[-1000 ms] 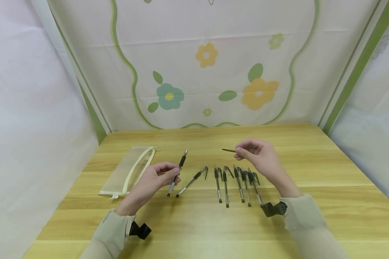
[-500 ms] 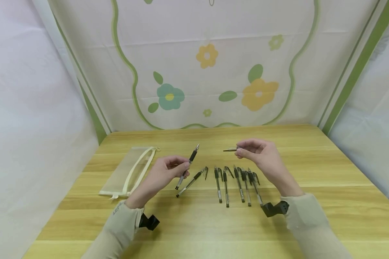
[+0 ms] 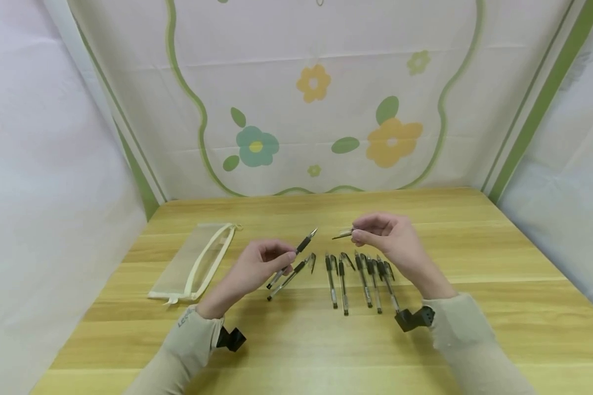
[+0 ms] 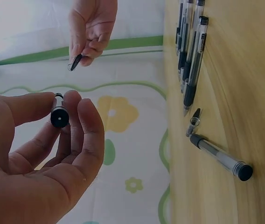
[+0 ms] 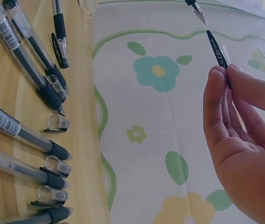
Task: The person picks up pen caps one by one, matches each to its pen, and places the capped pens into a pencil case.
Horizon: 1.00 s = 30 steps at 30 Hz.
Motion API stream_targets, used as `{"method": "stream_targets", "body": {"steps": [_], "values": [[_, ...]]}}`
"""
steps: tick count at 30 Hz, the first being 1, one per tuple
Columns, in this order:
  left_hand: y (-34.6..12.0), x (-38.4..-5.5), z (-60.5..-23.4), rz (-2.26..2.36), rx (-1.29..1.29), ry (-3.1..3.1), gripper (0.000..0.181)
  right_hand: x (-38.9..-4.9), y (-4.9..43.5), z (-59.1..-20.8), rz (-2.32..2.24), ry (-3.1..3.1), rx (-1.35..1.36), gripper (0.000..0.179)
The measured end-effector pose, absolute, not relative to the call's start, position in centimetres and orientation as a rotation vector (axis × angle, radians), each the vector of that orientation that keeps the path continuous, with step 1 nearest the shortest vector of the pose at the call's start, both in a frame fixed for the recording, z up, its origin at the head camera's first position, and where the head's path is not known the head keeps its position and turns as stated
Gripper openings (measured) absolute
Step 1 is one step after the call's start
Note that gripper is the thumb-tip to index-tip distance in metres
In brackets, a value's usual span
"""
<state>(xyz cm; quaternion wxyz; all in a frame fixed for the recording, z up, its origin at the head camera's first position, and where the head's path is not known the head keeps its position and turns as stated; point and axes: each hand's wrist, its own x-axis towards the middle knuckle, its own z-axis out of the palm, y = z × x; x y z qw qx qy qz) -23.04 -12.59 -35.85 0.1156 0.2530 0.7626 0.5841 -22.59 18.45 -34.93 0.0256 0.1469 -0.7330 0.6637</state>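
Wooden table [image 3: 306,351]; held pen [image 3: 302,246] uncapped, black grip [image 3: 304,244], silver tip [image 3: 313,232].

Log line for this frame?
left hand: holds uncapped pen | right hand: pinches cap | pen and cap: apart | pouch: on table

In the head view, part of the held pen [image 3: 303,244] is covered by the left hand [image 3: 256,267], and lettering [image 3: 184,317] on the left sleeve [image 3: 192,336] is too small to be read. In the right wrist view, the cap [image 5: 218,55] is partly hidden by the right hand [image 5: 245,145]; the held pen is cut off by the top edge.
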Motion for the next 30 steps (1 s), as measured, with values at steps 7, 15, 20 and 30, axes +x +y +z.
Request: {"method": "stream_targets", "body": {"steps": [7,15,20,30], "values": [[-12.2,-22.8,-36.0,1.683,0.760,2.226,0.018,-22.5,17.8,-35.2,2.077,-2.266,0.462,0.031],[-12.0,-22.4,-36.0,1.630,0.772,2.210,0.017,-22.6,17.4,-35.5,2.080,-2.286,0.491,0.031],[-11.9,-22.4,-36.1,1.634,0.796,2.203,0.017,-22.5,17.2,-35.5,2.064,-2.307,0.503,0.026],[-11.9,-22.4,-36.3,1.626,0.822,2.211,0.017,-22.3,16.2,-35.8,2.120,-2.303,0.541,0.024]]}}
